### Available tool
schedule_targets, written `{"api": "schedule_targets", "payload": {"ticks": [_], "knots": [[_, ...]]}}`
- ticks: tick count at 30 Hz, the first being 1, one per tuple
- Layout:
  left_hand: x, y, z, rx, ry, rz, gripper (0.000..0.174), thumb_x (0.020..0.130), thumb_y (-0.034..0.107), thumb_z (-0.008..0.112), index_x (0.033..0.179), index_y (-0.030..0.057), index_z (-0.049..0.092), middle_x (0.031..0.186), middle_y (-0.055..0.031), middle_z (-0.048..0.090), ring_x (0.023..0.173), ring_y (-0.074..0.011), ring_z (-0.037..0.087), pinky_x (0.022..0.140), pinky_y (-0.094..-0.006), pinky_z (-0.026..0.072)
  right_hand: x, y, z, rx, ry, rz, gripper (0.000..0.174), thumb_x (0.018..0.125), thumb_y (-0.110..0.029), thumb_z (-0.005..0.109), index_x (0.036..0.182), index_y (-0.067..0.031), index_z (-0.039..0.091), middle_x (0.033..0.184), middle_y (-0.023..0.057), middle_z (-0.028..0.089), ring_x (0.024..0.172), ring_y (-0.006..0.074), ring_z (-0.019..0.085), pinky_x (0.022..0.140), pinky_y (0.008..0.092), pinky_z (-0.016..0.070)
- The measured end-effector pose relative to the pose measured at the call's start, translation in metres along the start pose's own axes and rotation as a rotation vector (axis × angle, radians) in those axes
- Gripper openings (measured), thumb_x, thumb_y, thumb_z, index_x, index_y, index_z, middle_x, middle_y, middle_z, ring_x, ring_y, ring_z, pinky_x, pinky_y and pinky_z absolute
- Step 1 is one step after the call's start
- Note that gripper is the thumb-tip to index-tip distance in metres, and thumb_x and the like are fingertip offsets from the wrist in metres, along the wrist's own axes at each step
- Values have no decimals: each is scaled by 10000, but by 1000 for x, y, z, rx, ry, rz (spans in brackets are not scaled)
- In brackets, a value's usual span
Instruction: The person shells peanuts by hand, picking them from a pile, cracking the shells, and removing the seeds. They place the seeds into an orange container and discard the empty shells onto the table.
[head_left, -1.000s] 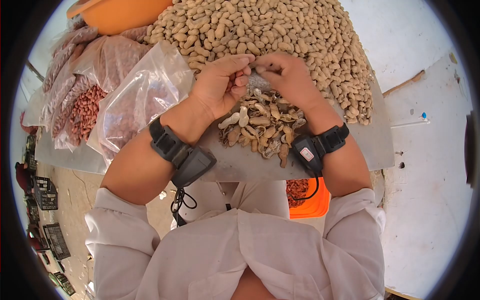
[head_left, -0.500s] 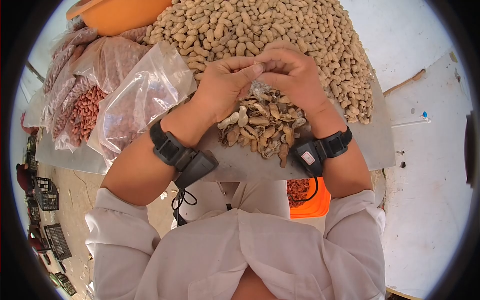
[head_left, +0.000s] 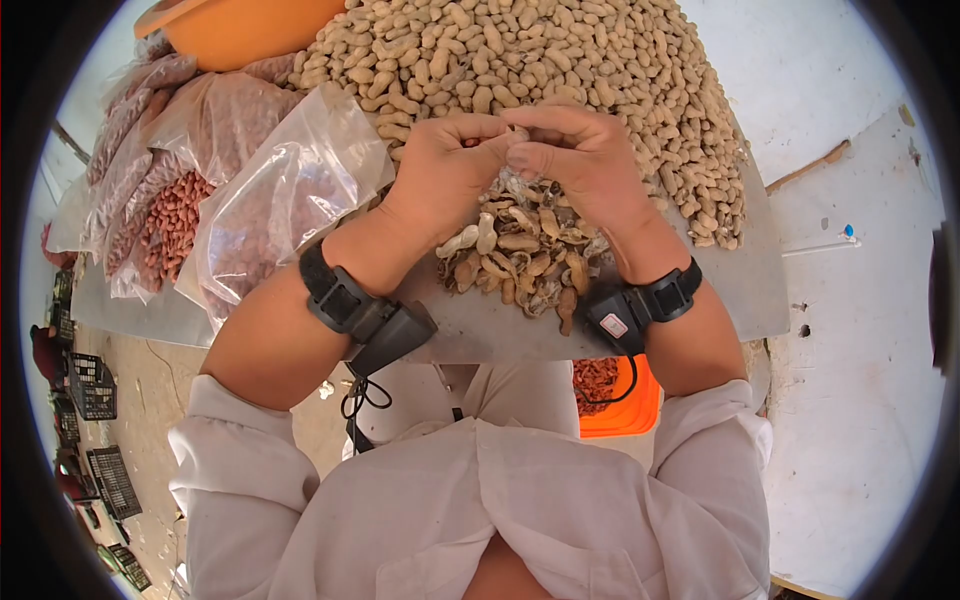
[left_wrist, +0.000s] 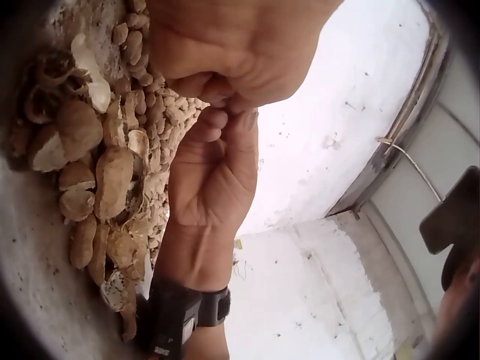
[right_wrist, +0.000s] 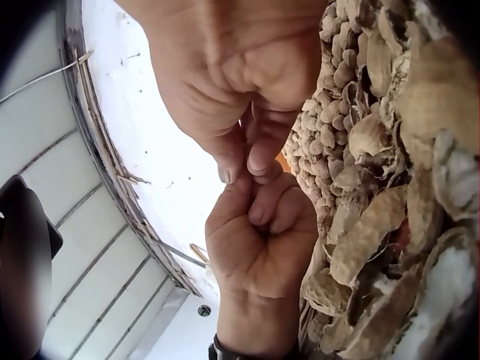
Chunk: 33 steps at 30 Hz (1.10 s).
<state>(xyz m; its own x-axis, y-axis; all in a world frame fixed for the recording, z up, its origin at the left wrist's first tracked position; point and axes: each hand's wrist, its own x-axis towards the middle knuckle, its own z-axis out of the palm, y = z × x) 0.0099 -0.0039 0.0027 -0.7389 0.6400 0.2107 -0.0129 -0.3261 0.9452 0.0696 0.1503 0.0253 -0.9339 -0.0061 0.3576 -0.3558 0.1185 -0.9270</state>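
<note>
Both hands meet at the fingertips above a heap of empty shells (head_left: 520, 240). Between them, a small peanut (head_left: 518, 131) shows partly, pinched by thumbs and fingers. The left hand (head_left: 440, 165) has its other fingers curled inward, with a bit of red at them. The right hand (head_left: 590, 160) comes from the other side, thumb against the peanut. In the left wrist view the right hand (left_wrist: 210, 176) touches the left hand (left_wrist: 232, 52); the fingers hide the peanut. The right wrist view shows the left hand (right_wrist: 262, 240) below the right hand (right_wrist: 240, 82).
A large pile of unshelled peanuts (head_left: 560, 60) lies behind the hands. At the left are clear bags (head_left: 290, 190) of red kernels (head_left: 172, 225) and an orange basin (head_left: 250, 35). An orange container (head_left: 648, 400) with reddish contents stands below the table's front edge (head_left: 470, 350).
A second ago the left hand was turned more upward with its curled fingers showing, and the right hand was more loosely bent. Now both thumbs are close together at the peanut.
</note>
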Motion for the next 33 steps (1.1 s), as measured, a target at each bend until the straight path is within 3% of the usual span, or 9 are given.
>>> {"api": "schedule_targets", "payload": {"ticks": [2,8,11,14,20,23,26,29,33], "knots": [[2,-6,-2,-131,-11,-51,140,860,95,581,905,-27,634,675,23,531,554,-43,402,484,-191,313,2,2,-4,-71,-41,-33,248,748,-35,695,978,36,634,799,52,606,670,110,582,592,224,483],[3,-1,1,-413,-49,-136,171,882,140,575,947,-12,619,671,15,508,529,-61,360,469,-193,297,1,1,-5,162,-1,13,197,766,19,648,962,23,629,880,61,614,686,102,574,622,224,482],[3,2,1,-505,-77,-174,172,904,144,539,954,-7,604,683,18,485,538,-60,355,472,-187,297,2,-2,-2,84,45,-77,199,763,42,626,961,25,626,908,66,621,703,99,573,628,228,481],[5,-2,-1,-613,-124,-212,179,925,148,496,926,-10,581,699,15,470,544,-58,357,469,-185,295,3,4,-5,-184,35,-272,210,761,54,604,967,17,628,911,62,629,741,106,582,653,233,486],[8,-6,-7,-722,-135,-304,185,922,123,459,847,-17,553,669,9,429,535,-65,368,455,-179,308,0,-1,-4,-341,18,-258,218,752,34,602,957,-23,647,917,68,640,798,121,602,695,234,494],[6,-2,-2,-684,-6,-395,179,903,136,475,780,8,502,641,-5,381,540,-90,351,441,-199,282,0,-11,-4,-506,-37,-364,238,729,20,619,957,-40,652,912,85,642,783,157,616,693,249,505],[7,-4,-4,-753,-29,-444,208,892,154,482,738,15,502,623,-10,391,533,-100,355,443,-199,292,2,-5,-6,-592,-4,-479,241,715,10,630,947,-48,654,909,96,643,779,188,622,695,267,513],[7,2,-2,-745,-18,-467,227,888,169,489,714,24,506,625,-17,419,528,-97,354,446,-191,296,2,-8,-6,-632,0,-499,229,711,4,634,934,-44,652,909,90,646,778,188,623,694,276,515],[10,-11,-12,-773,-145,-453,229,895,189,501,734,28,528,653,-24,467,529,-91,363,442,-190,299,0,-14,-4,-600,-4,-378,240,697,3,646,933,-37,652,882,82,644,760,177,619,670,263,509]]}}
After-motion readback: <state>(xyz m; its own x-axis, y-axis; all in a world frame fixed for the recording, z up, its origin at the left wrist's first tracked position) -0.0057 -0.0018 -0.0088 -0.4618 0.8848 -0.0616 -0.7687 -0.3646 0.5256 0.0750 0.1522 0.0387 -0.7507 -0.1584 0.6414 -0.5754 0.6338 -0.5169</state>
